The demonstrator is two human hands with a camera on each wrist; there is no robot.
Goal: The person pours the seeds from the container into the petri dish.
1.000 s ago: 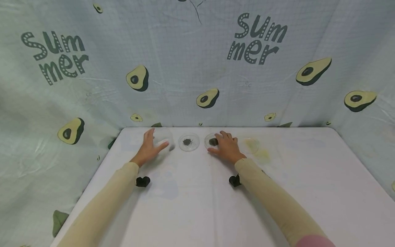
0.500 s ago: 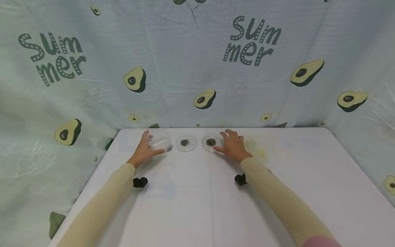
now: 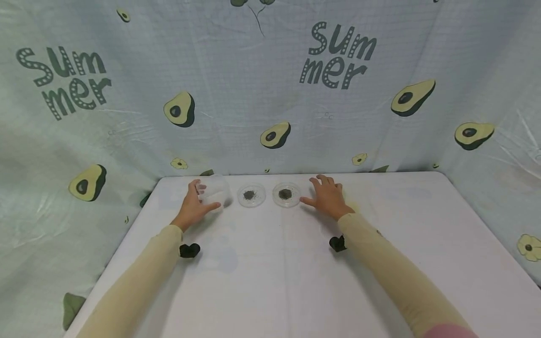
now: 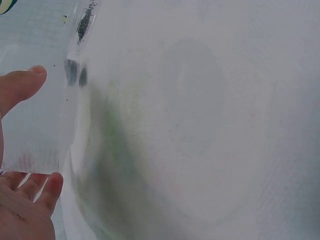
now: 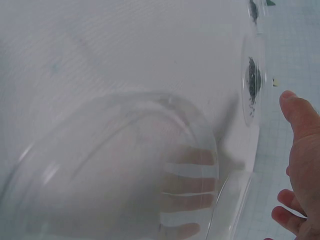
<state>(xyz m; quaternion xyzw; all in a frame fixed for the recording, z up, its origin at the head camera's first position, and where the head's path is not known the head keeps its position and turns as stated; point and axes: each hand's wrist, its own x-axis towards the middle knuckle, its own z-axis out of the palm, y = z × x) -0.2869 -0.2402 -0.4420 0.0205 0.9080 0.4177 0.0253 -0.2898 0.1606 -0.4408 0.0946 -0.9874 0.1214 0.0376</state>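
My left hand (image 3: 190,204) curves round the left side of a see-through container (image 3: 217,190) at the table's far left. Its thumb (image 4: 22,87) overlaps the clear wall (image 4: 37,120), with fingertips at the lower edge in the left wrist view. Two shallow clear petri dishes stand mid-table. The left dish (image 3: 251,205) and right dish (image 3: 286,205) each hold a small heap of dark grains. Beside the right dish, my right hand (image 3: 325,197) spreads its fingers and grips nothing. A clear rim (image 5: 232,205) shows near its fingers in the right wrist view.
White cloth covers the table (image 3: 270,272), and a printed curtain (image 3: 236,108) hangs behind its far edge. A black piece (image 3: 190,250) shows by the left wrist, another black piece (image 3: 337,243) by the right. A clear curved shape (image 5: 150,107) fills the right wrist view's lower left.
My right hand has drawn off the right dish toward the right, leaving that dish and its dark heap in full view. The left hand stays at the clear container, shifting only slightly left.
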